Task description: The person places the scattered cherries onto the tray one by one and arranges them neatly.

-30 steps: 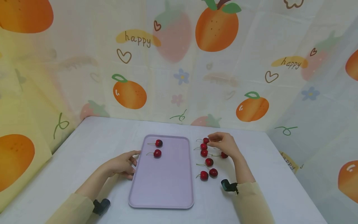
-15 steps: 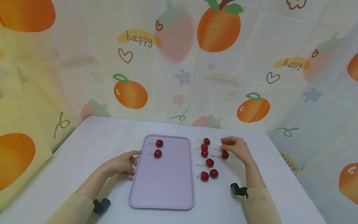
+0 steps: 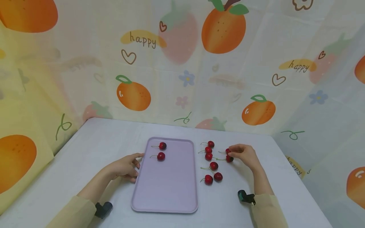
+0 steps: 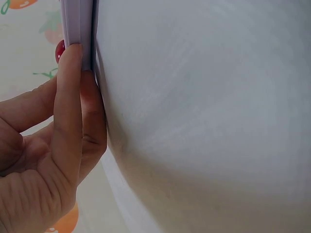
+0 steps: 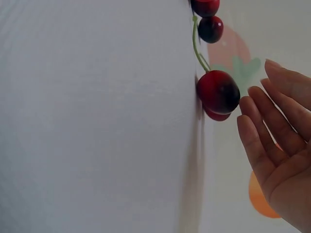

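Note:
My left hand (image 3: 122,167) lies at the left edge of a lilac rectangular tray (image 3: 168,190). In the left wrist view its fingertips touch the tray's side (image 4: 80,29). Two stemmed cherries sit near the tray's far left, an upper cherry (image 3: 162,146) and a lower cherry (image 3: 161,156). My right hand (image 3: 246,155) is right of the tray, with its fingertips at a pair of cherries. Its fingers look fairly straight in the right wrist view, beside a dark red cherry (image 5: 217,92) and gripping nothing. The pair's rear cherry (image 3: 227,151) is partly hidden behind the fingertips.
Several more cherries stand in a loose column between tray and right hand, including a far cherry (image 3: 210,144) and a near cherry (image 3: 208,180). A white cloth (image 3: 114,136) covers the table. A fruit-print curtain (image 3: 171,95) rises behind it.
My right hand has moved right and nearer, from the far cherry of the column to the pair on the right. My left hand, the tray and the cherries stay in place.

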`<action>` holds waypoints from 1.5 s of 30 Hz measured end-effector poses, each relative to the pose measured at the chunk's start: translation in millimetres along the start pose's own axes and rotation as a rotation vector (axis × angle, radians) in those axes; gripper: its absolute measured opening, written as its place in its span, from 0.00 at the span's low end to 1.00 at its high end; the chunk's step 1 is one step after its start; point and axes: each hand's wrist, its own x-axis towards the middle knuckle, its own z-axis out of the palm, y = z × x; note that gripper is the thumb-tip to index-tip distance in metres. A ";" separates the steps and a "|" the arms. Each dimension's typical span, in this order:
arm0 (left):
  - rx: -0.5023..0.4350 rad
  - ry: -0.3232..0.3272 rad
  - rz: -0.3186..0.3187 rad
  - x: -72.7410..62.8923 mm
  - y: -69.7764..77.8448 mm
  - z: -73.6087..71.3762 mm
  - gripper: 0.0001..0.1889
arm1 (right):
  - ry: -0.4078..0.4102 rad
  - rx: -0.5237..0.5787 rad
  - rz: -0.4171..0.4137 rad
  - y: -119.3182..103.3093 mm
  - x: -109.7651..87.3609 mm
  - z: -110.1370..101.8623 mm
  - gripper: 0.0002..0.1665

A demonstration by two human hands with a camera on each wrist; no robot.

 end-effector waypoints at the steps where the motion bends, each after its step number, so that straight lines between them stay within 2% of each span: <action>1: 0.000 0.000 0.000 0.0 0.2 -0.1 0.46 | -0.001 -0.003 0.005 0.9 -0.4 -0.1 0.22; 14: -0.005 -0.003 0.003 0.6 1.1 -0.5 0.46 | -0.009 -0.044 0.052 9.1 -2.6 -0.3 0.19; 26: 0.004 0.005 -0.010 0.3 2.0 0.3 0.46 | -0.022 -0.048 0.107 20.5 -0.3 3.8 0.23; 45: 0.011 0.005 -0.005 -0.9 1.7 1.1 0.46 | -0.043 -0.070 0.091 18.9 -1.7 5.3 0.25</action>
